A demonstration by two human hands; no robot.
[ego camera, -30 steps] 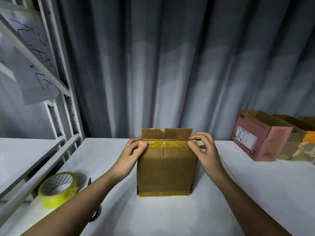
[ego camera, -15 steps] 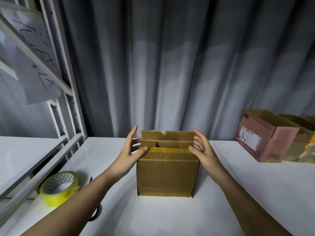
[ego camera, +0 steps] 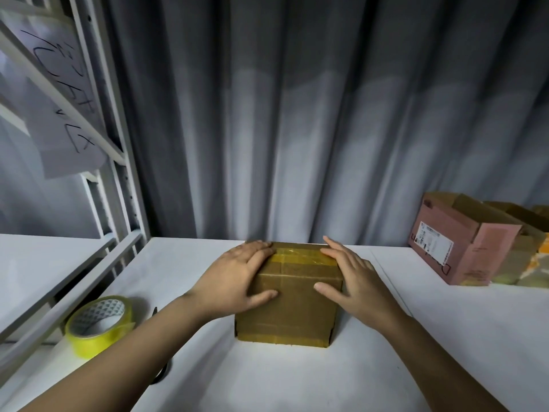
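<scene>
A small brown cardboard box (ego camera: pixel 292 304) stands on the white table (ego camera: pixel 297 379) in front of me, its top flaps folded down, with yellowish tape across the top. My left hand (ego camera: pixel 237 281) lies flat over the box's left top edge, fingers straight on the top and thumb against the front face. My right hand (ego camera: pixel 353 281) presses the right top edge the same way, its thumb on the front face.
A roll of yellow tape (ego camera: pixel 99 325) lies at the left, with dark scissors (ego camera: pixel 162 373) partly hidden under my left forearm. Open cardboard boxes (ego camera: pixel 463 245) stand at the right. A white metal rack (ego camera: pixel 98 162) with a paper sign rises on the left; a grey curtain hangs behind.
The box's back flap stood up a second ago; both hands have since folded the flaps down and now press flat on the shut top.
</scene>
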